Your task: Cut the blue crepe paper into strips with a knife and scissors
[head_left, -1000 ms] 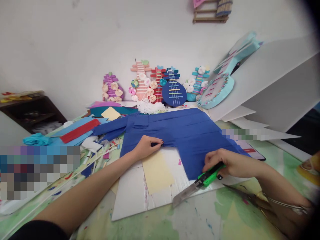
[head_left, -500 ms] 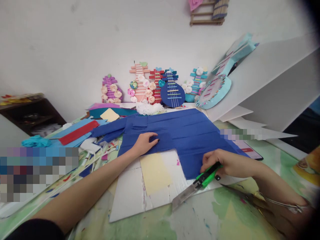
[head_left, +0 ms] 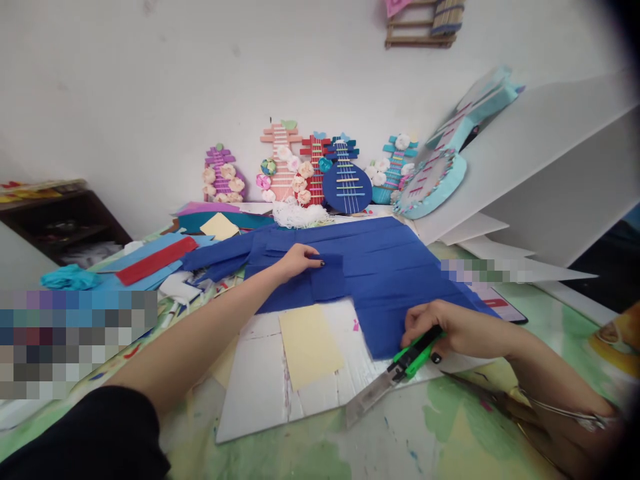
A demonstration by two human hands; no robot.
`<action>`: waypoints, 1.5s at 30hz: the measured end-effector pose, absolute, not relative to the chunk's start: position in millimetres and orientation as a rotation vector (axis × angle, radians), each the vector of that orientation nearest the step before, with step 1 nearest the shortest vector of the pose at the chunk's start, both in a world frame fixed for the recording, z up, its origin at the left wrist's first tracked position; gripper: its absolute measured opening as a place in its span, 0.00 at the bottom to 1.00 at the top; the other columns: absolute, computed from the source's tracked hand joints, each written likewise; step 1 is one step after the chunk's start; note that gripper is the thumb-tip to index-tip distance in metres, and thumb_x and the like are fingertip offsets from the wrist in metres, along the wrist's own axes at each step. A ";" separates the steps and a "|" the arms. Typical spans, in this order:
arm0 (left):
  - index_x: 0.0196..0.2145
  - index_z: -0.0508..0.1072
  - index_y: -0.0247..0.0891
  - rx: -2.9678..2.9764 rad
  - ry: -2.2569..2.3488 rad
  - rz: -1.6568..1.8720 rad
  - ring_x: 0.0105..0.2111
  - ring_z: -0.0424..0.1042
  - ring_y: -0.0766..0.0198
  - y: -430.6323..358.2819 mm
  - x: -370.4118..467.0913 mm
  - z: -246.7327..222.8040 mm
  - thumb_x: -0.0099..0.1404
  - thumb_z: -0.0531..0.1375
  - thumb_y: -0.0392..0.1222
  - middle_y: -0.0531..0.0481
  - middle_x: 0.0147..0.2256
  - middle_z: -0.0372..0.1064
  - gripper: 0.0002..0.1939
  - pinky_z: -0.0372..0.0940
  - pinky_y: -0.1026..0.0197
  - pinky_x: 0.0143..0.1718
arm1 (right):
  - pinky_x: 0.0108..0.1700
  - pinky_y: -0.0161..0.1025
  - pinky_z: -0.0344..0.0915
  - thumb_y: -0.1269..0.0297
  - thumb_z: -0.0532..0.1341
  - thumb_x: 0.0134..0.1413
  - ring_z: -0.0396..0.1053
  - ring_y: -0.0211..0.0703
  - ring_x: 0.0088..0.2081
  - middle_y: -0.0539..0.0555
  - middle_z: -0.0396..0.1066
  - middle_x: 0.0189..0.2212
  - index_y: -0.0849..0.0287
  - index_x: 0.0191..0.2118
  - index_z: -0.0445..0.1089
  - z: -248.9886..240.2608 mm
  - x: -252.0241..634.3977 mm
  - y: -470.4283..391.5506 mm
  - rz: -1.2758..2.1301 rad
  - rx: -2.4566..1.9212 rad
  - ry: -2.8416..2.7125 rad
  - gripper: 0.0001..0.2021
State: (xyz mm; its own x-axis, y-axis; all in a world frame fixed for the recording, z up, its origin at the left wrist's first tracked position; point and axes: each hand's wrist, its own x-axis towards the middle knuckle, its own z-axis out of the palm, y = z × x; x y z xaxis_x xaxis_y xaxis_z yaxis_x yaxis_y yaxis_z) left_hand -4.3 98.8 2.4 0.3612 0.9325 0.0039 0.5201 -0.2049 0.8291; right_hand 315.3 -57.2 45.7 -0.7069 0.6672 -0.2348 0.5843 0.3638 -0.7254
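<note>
My left hand (head_left: 300,261) pinches the edge of a small blue piece (head_left: 329,277) that lies over the large blue sheet (head_left: 385,247). The fingers of my right hand (head_left: 440,327) are closed around a green and black utility knife (head_left: 419,352). Its long blade is out and points down to the left, over the front edge of a white board (head_left: 260,373). A pale yellow paper (head_left: 313,347) lies on the board, below the blue sheet.
Several decorated toy lutes (head_left: 347,188) lean against the back wall. Red and light blue strips (head_left: 157,260) and a crumpled turquoise piece (head_left: 70,277) lie at left. Large white sheets (head_left: 540,153) stand at right, with a phone-like object (head_left: 500,305) beneath.
My left hand has moved up and slightly right, and a small blue piece now shows at its fingertips. My right hand and the knife have barely moved.
</note>
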 end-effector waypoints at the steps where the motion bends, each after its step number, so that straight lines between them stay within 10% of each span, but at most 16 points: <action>1: 0.49 0.68 0.34 1.829 1.267 0.727 0.43 0.71 0.58 98.8 -6.5 4.0 0.68 0.58 0.45 0.44 0.47 0.67 0.16 0.69 0.52 0.43 | 0.40 0.34 0.64 0.82 0.54 0.30 0.71 0.42 0.38 0.52 0.73 0.35 0.56 0.39 0.80 45.7 315.2 -57.2 1.266 -1.158 -2.510 0.28; 19: 0.38 0.72 0.32 1.460 1.200 1.239 0.32 0.72 0.65 90.7 -33.6 27.9 0.61 0.65 0.45 0.49 0.35 0.71 0.13 0.69 0.59 0.36 | 0.41 0.35 0.65 0.81 0.55 0.34 0.71 0.43 0.39 0.52 0.74 0.38 0.56 0.41 0.79 46.5 316.8 -55.8 1.279 -1.084 -2.517 0.26; 25: 0.32 0.76 0.34 1.476 1.087 1.305 0.28 0.70 0.66 68.3 -26.8 48.6 0.42 0.73 0.49 0.51 0.29 0.73 0.21 0.65 0.64 0.28 | 0.48 0.45 0.64 0.71 0.58 0.48 0.70 0.50 0.44 0.56 0.73 0.44 0.55 0.46 0.75 45.9 319.9 -51.7 0.854 -1.137 -2.341 0.18; 32: 0.29 0.76 0.35 1.473 1.031 1.269 0.27 0.70 0.66 51.1 -15.0 37.7 0.41 0.73 0.49 0.50 0.27 0.72 0.20 0.64 0.65 0.27 | 0.47 0.44 0.65 0.75 0.55 0.47 0.71 0.50 0.42 0.56 0.74 0.42 0.56 0.49 0.75 30.8 306.2 -47.5 0.279 -1.486 -2.301 0.23; 45: 0.31 0.75 0.34 1.368 0.972 1.248 0.27 0.71 0.65 51.8 -12.4 9.7 0.42 0.73 0.51 0.49 0.29 0.73 0.22 0.66 0.63 0.29 | 0.45 0.42 0.66 0.78 0.54 0.49 0.71 0.49 0.42 0.58 0.72 0.43 0.58 0.50 0.74 17.8 285.4 -47.7 0.202 -1.458 -2.390 0.23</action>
